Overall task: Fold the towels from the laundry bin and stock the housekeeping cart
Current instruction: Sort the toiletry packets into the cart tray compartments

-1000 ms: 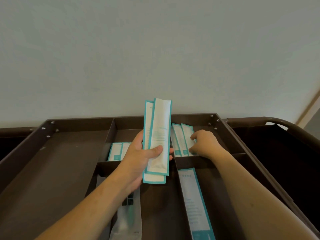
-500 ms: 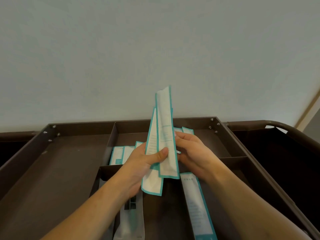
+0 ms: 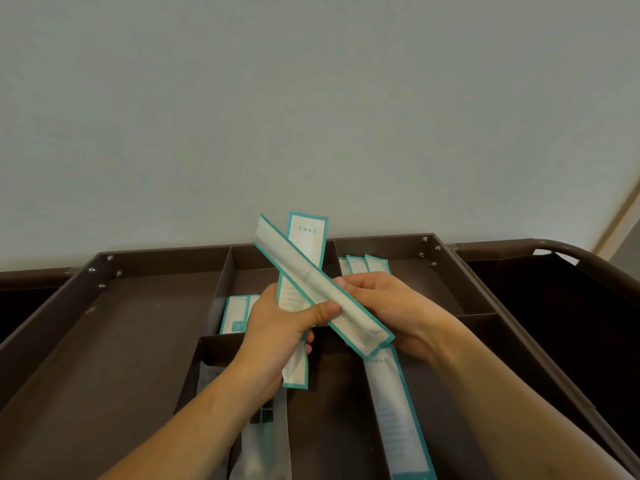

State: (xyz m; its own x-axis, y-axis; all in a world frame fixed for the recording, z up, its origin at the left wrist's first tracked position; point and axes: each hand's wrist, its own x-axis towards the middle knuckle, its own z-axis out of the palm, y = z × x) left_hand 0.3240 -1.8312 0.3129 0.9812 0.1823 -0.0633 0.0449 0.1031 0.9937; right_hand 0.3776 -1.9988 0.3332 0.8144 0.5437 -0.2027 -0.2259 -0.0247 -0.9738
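Above the middle dividers of the cart tray (image 3: 485,306), my left hand (image 3: 277,327) pinches the upright packet (image 3: 304,244) while my right hand (image 3: 391,306) curls round the slanted packet (image 3: 311,289) crossing it, so I judge I'm sorting stock and must next lay one into a compartment.

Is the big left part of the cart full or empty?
Empty, as far as it shows: the left compartment has only bare brown floor, though the left arm hides a corner.
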